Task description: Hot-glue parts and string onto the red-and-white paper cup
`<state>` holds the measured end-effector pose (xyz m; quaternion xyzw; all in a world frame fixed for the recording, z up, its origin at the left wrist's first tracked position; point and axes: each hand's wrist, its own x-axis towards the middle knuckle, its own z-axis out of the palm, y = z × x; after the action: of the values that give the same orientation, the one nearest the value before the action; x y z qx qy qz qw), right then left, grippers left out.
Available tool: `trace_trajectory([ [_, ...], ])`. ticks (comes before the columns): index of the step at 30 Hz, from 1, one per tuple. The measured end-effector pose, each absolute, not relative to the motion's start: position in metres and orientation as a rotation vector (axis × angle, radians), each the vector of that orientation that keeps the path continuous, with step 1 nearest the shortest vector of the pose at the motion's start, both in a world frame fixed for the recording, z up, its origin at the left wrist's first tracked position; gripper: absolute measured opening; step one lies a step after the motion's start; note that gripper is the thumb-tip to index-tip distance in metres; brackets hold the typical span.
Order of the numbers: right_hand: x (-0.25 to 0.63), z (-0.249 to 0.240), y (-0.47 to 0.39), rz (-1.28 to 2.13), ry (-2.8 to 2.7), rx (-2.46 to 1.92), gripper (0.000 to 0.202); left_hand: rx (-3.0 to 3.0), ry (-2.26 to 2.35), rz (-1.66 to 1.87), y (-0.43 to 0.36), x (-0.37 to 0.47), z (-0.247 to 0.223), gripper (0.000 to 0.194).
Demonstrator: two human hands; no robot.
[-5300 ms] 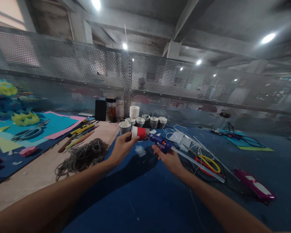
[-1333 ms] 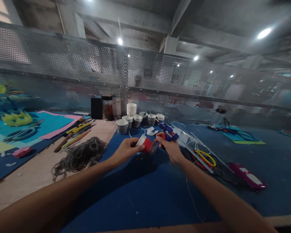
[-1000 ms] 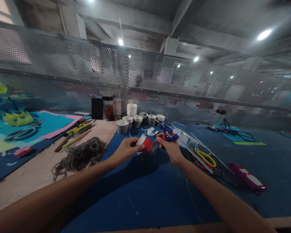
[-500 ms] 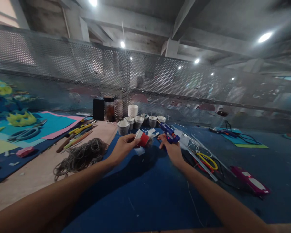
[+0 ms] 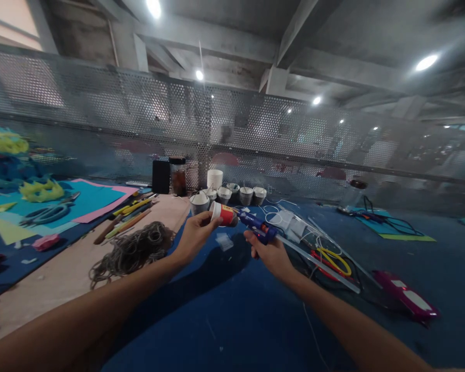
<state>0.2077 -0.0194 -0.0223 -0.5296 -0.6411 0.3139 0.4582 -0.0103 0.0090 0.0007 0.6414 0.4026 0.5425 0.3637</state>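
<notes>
Two hands full: left hand (image 5: pixel 197 235) pinches cup (image 5: pixel 225 214), view centre; right hand (image 5: pixel 270 252) grips gun (image 5: pixel 258 227), cup's 4 o'clock. Nozzle (image 5: pixel 237 211), apart before, now at cup's 3 o'clock end, contact unclear; gluing looks resumed.

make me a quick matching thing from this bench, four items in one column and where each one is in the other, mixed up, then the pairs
Things:
1. red-and-white cup
2. glue gun
3. tangled cord
4. scissors

Places:
A. on the pale pink board
B. in the right hand
C. on the coloured paper
D. in the left hand

Pairs: 1-D, 2-B, 3-A, 4-C
</notes>
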Motion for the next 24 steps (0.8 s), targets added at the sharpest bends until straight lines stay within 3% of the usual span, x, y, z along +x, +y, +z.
trace_trajectory([
  [24, 0.205, -0.017, -0.020, 0.522, -1.637, -1.257, 0.039, 1.639, 1.055, 1.516, 0.013, -0.008, -0.004, 0.024],
])
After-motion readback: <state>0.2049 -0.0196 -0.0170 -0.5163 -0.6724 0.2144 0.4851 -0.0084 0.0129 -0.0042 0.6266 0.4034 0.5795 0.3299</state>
